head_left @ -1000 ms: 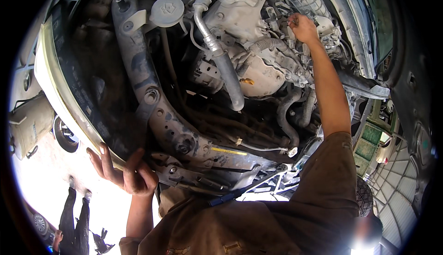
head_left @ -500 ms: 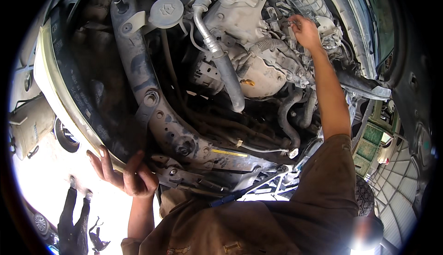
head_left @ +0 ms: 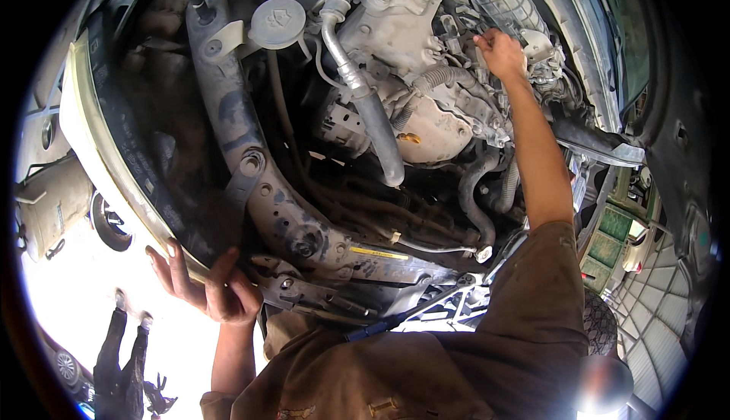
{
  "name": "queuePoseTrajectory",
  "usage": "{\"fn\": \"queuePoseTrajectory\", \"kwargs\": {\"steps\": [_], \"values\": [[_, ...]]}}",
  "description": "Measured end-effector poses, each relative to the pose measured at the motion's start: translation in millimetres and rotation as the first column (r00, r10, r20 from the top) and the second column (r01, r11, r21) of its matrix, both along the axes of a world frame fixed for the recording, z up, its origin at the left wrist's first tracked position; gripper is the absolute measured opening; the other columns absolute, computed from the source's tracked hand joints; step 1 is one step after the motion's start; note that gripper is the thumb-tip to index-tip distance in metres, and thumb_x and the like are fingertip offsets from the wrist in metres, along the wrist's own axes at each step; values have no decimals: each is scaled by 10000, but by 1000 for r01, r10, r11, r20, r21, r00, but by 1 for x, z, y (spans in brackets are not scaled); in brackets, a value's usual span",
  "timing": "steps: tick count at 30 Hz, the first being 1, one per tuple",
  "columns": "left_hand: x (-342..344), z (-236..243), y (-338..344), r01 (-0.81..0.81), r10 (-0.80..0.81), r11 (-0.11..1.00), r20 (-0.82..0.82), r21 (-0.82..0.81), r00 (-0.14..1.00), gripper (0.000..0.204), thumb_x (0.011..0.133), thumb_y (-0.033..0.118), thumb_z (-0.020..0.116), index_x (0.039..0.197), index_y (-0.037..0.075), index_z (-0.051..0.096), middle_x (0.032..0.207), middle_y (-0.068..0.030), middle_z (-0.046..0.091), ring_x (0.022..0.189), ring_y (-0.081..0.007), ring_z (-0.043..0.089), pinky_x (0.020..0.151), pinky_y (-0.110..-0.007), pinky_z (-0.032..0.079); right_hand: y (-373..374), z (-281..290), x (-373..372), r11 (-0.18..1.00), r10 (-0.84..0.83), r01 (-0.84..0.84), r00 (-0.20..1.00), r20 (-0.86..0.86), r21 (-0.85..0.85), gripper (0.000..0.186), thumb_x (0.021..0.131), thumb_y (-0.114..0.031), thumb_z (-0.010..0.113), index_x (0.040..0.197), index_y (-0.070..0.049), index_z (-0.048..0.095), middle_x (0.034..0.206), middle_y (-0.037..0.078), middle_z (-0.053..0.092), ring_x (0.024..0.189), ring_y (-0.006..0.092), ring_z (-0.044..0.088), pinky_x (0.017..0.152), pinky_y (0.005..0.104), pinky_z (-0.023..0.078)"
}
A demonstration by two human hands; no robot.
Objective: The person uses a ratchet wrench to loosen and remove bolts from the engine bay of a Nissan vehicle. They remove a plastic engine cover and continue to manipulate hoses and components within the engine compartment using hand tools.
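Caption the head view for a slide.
Left hand braces on the car's front edge while right hand reaches among engine wiring.

right hand (head_left: 499, 52) fingertips buried among engine hoses (head_left: 449, 77)

Bright daylight floods the pale ground (head_left: 68, 321) at lower left, washing it almost white. On that ground stand a person's dark trouser legs (head_left: 122, 359), with part of a car wheel (head_left: 65, 367) just beside them. At lower right lies tiled paving (head_left: 654, 298), near a green panel (head_left: 612, 233) set among dark surroundings.
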State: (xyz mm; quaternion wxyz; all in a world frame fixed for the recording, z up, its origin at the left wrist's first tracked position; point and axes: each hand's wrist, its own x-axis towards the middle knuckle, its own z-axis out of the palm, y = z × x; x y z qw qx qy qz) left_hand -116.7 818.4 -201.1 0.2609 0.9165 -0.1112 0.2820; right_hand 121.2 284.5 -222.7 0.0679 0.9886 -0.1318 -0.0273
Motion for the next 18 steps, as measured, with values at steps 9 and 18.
{"fn": "queuePoseTrajectory", "kwargs": {"steps": [9,18], "values": [[1,0,1,3,-3,1000,-1,-2,1000,220,765,47,475,852,45,677,1413,-268,437,1378,-530,279,1126,-655,176,-31,3,-8,-48,-404,3,915,-22,999,294,920,-273,536,1001,2,596,749,51,543,661,194,500,579,333,407],[-1,0,1,-9,9,1000,-3,-11,1000,189,801,83,503,852,81,686,1431,-227,439,1398,-509,255,1122,-655,171,50,46,3,-728,-252,9,926,-280,686,279,927,-303,510,898,-26,494,821,67,453,603,147,369,443,260,246]]}}
